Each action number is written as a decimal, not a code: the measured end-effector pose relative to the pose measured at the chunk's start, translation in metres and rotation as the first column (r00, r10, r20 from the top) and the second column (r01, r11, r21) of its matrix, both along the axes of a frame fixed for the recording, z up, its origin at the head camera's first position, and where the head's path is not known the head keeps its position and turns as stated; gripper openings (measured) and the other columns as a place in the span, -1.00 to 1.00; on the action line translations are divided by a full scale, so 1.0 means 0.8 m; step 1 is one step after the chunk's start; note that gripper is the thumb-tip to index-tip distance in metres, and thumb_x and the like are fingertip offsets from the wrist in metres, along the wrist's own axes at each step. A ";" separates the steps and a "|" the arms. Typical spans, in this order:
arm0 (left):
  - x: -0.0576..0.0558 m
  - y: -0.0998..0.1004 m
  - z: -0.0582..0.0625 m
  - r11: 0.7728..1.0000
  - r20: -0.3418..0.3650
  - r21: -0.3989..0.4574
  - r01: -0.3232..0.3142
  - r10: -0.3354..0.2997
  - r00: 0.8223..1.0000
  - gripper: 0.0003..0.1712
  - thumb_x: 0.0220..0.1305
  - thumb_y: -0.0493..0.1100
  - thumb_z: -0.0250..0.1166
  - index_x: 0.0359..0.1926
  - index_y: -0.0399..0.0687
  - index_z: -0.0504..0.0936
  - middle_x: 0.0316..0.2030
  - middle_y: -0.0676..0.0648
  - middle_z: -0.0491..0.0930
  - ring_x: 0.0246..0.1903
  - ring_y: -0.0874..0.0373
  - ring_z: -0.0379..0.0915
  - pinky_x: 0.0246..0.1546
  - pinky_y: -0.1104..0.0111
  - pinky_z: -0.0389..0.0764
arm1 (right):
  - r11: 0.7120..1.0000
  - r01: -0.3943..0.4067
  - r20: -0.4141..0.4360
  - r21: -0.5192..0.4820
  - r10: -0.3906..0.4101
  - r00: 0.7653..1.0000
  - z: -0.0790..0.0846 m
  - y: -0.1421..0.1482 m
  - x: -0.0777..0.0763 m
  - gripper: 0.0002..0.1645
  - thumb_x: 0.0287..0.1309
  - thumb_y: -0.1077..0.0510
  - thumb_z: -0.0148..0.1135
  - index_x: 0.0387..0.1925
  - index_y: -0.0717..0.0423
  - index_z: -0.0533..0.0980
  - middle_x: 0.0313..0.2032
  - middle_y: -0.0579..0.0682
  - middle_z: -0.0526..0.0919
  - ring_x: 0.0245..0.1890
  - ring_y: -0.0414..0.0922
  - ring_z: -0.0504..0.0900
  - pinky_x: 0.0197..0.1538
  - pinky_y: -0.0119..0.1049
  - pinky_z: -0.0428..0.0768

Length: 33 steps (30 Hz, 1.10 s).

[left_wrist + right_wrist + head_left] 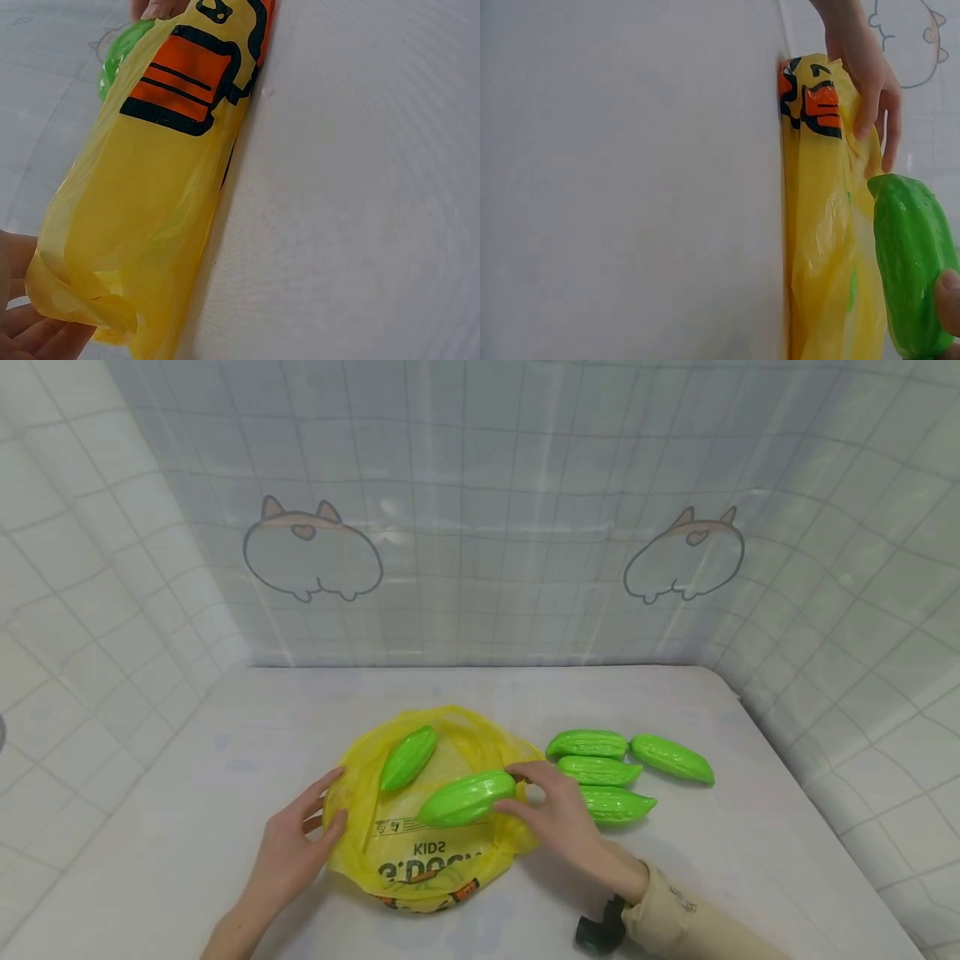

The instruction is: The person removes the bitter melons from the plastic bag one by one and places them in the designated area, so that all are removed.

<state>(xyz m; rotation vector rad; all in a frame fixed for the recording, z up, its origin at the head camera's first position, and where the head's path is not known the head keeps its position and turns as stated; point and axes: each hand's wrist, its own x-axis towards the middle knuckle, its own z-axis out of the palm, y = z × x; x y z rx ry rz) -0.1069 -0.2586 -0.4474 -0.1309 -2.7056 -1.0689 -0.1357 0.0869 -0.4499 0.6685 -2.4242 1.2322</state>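
Observation:
A yellow plastic bag (352,860) with printed lettering lies on the table, its mouth spread wide toward the head camera. My left hand (288,847) holds its left rim between thumb and fingers. Over the bag's opening, my right hand (562,818) grips one end of a glossy green bitter melon (467,799), thumb on the near side. The melon's other end points left, as the right wrist view (911,262) also shows. Another bitter melon (408,758) rests inside the bag. In the left wrist view the bag's side (157,187) hides most of the held melon.
Several more bitter melons (600,770) lie grouped on the white table (187,827), right of the bag and beyond my right wrist. A black object (600,935) shows below that wrist. Tile-patterned walls (480,527) enclose the table at the back and both sides.

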 end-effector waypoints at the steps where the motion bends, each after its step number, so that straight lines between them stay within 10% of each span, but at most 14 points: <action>1: 0.000 0.000 0.000 1.000 -0.001 0.001 0.001 -0.001 1.000 -0.32 0.35 -0.24 0.25 0.46 0.00 0.32 0.38 -0.29 0.37 0.15 -0.26 0.52 0.04 0.00 0.69 | 1.000 0.011 -0.011 0.005 -0.011 1.000 0.000 0.002 0.001 -0.48 -0.04 0.02 0.55 0.01 0.01 0.64 -0.11 -0.21 0.71 -0.07 -0.23 0.64 0.04 -0.12 0.68; 23: 0.000 -0.001 0.000 1.000 0.037 0.004 -0.009 0.009 0.999 -0.32 0.37 -0.21 0.24 0.48 0.04 0.30 0.40 -0.28 0.35 0.19 -0.26 0.49 0.07 -0.03 0.67 | 0.996 0.090 -0.129 -0.003 -0.090 0.988 -0.003 0.062 0.019 -0.39 -0.12 0.17 0.58 0.06 0.15 0.62 -0.04 -0.08 0.71 -0.04 -0.15 0.65 0.09 -0.40 0.63; 33: -0.001 0.000 0.000 1.000 0.050 0.004 -0.015 0.014 0.999 -0.32 0.39 -0.20 0.23 0.49 0.05 0.29 0.41 -0.27 0.33 0.20 -0.26 0.48 0.09 -0.03 0.66 | 0.975 0.223 -0.264 0.003 -0.214 0.940 0.005 0.117 0.030 -0.36 -0.27 0.30 0.62 0.00 0.14 0.64 -0.16 -0.06 0.73 -0.16 -0.06 0.67 0.01 -0.63 0.52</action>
